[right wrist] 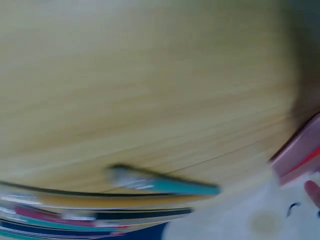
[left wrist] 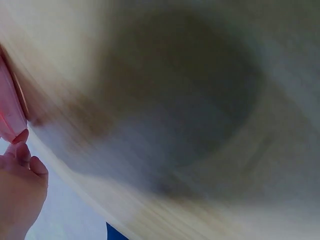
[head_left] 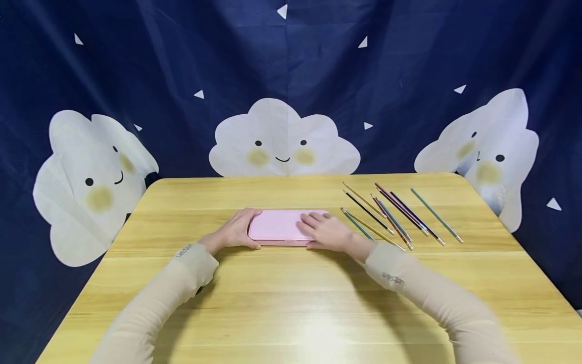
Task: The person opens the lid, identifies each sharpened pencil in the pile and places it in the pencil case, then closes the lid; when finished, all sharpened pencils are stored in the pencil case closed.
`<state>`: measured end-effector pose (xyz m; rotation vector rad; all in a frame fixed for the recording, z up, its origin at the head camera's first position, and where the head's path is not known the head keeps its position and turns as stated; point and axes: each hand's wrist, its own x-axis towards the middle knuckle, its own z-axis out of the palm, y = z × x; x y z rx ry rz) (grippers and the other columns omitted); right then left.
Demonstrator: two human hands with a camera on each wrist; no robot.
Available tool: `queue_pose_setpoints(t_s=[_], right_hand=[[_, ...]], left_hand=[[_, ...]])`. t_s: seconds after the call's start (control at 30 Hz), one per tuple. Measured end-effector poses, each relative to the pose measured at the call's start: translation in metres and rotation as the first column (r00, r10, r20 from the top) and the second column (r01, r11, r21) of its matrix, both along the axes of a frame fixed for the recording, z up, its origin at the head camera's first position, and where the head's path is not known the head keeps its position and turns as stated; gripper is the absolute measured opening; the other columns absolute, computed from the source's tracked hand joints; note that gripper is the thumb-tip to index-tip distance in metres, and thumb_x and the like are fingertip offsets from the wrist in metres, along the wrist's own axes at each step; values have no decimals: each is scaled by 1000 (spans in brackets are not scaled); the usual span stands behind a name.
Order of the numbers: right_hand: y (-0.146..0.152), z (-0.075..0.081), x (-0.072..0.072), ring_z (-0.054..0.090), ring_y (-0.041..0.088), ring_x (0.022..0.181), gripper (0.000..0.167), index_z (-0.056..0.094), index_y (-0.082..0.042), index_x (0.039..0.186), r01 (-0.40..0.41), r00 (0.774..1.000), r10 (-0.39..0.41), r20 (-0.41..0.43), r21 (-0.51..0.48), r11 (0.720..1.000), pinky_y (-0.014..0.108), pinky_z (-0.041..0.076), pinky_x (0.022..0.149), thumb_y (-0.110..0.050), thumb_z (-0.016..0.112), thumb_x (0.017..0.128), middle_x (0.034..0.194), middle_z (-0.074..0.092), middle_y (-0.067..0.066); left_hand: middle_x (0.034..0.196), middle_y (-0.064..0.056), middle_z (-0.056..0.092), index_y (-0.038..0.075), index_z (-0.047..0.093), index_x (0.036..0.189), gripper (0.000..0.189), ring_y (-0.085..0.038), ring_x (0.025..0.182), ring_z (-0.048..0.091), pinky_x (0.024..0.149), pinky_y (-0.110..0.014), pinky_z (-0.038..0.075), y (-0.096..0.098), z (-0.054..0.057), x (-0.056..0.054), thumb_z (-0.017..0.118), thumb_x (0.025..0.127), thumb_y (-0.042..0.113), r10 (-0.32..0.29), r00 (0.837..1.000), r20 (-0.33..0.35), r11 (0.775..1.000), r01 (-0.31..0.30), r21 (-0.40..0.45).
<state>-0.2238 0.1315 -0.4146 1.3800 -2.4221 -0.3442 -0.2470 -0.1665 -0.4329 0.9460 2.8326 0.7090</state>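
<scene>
A closed pink pencil case point(head_left: 277, 226) lies flat on the wooden table, its long side facing me. My left hand point(head_left: 235, 230) grips its left end, thumb at the front corner and fingers round the back. Over the right end, my right hand point(head_left: 328, 232) has its fingers on the lid and its thumb at the front edge. In the left wrist view the left hand point(left wrist: 22, 185) holds the corner of the case point(left wrist: 11, 105). The right wrist view catches the case's side point(right wrist: 300, 155) and one fingertip point(right wrist: 313, 192). Inside the case is hidden.
Several pencils point(head_left: 402, 212) of different colours lie loosely spread on the table point(head_left: 282, 303), right of the case. The nearest, a green pencil point(head_left: 359, 225), is close to the right hand. A dark blue curtain point(head_left: 318, 60) with white clouds hangs behind the table.
</scene>
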Motion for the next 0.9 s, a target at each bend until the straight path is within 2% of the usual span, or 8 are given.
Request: queue_pose_setpoints(t_s=[0.07, 0.17, 0.4, 0.5, 0.63, 0.73, 0.8, 0.9], right_hand=[[15, 3, 0, 53, 28, 111, 53, 49, -9, 127, 19, 999, -18, 43, -28, 999, 40, 49, 84, -46, 49, 90, 125, 53, 11], [32, 7, -5, 59, 24, 98, 41, 56, -7, 116, -30, 999, 34, 12, -215, 976, 36, 51, 78, -35, 59, 86, 109, 61, 8], [42, 8, -22, 60, 18, 69, 21, 59, -7, 88, -93, 993, 27, -113, -635, 767, 30, 49, 55, -12, 73, 73, 81, 60, 3], [39, 10, -29, 59, 19, 67, 13, 61, -5, 83, -46, 996, -28, -90, -716, 697, 32, 48, 54, -8, 71, 76, 79, 59, 4], [35, 13, -40, 58, 23, 68, 8, 67, -2, 89, 97, 992, -128, 19, -762, 640, 35, 47, 52, -3, 65, 82, 81, 59, 8], [33, 14, -47, 57, 27, 74, 24, 65, -2, 110, 297, 954, -238, 183, -689, 662, 38, 47, 56, -7, 61, 87, 88, 58, 13], [32, 14, -51, 57, 30, 83, 41, 50, -4, 129, 447, 893, -317, 319, -552, 704, 41, 48, 65, -16, 57, 91, 97, 57, 17], [31, 12, -56, 54, 35, 96, 64, 21, -4, 145, 575, 784, -403, 472, -310, 757, 46, 46, 79, -30, 51, 94, 110, 52, 25]], left_hand=[[132, -19, 42, 1, 33, 136, 97, -36, 121, 37, 100, -52, 29, -1, 0, 0, 81, 59, 35, 6, 1000, 22, 1000, -6, 13], [136, -20, 38, 3, 23, 141, 106, -38, 123, 34, 101, -54, 27, -2, 1, 1, 83, 58, 32, 30, 997, 78, 997, -35, 65], [135, -29, 36, -2, -1, 143, 127, -42, 124, 33, 102, -54, 26, 0, 4, 5, 85, 55, 30, 113, 987, 118, 989, -123, 78], [130, -28, 42, -7, -10, 141, 132, -42, 123, 33, 103, -53, 25, 3, 3, 6, 84, 56, 31, 108, 988, 109, 991, -116, 68], [133, -26, 38, -8, -12, 140, 133, -40, 125, 30, 104, -52, 24, 5, 1, 7, 83, 57, 31, 87, 990, 114, 993, -95, 65], [139, -28, 29, -7, -11, 141, 130, -41, 128, 26, 104, -52, 23, 6, 1, 6, 82, 59, 32, 79, 988, 134, 996, -85, 42], [139, -29, 26, -6, -10, 142, 129, -41, 127, 26, 103, -53, 24, 7, 1, 6, 82, 60, 33, 78, 986, 147, 996, -82, 22], [135, -28, 30, -8, -2, 142, 124, -40, 123, 30, 102, -51, 28, 8, 2, 4, 81, 61, 34, 78, 987, 144, 997, -76, -19]])
